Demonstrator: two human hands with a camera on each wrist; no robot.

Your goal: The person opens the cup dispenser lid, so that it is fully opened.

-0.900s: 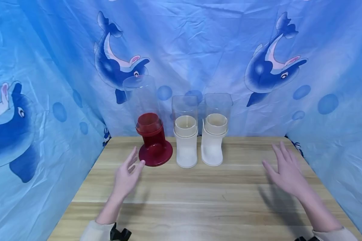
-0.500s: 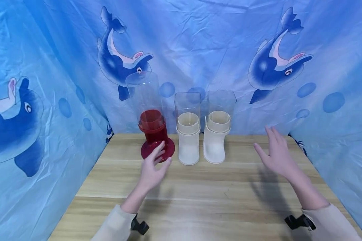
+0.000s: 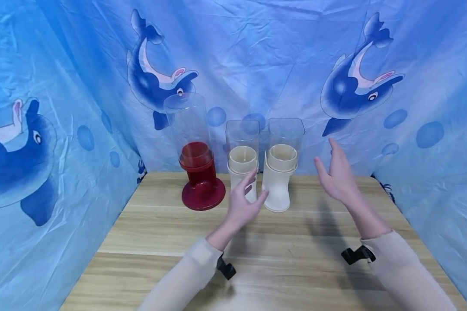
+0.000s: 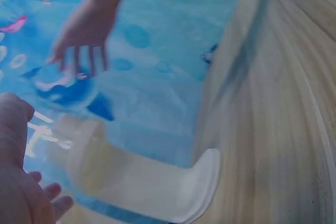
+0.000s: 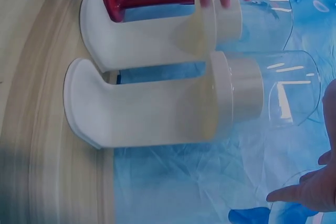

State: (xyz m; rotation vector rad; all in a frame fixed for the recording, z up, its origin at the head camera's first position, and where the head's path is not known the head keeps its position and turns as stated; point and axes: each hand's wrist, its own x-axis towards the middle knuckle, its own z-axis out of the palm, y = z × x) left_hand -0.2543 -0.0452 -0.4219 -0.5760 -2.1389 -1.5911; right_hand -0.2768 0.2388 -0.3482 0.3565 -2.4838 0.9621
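From the head, a red stand (image 3: 203, 196) stands upright at the back of the tabletop (image 3: 140, 242). A tall clear tube (image 3: 187, 119) is on top, with the red ring (image 3: 195, 155) showing through its bottom. Beside it are the middle white stand (image 3: 236, 179) and the right white stand (image 3: 277, 192), each with a clear cup (image 3: 242, 131). The left hand (image 3: 243, 208) blocks part of the middle white stand. Its grip is spread and has hold of nothing. The right hand (image 3: 339, 177) is near the right white stand, fingers apart, holding nothing.

From the left wrist, a blurry white stand is near the left hand; one cannot tell if they touch.

From the right wrist, blue cloth (image 5: 157, 182) shows behind the stands.
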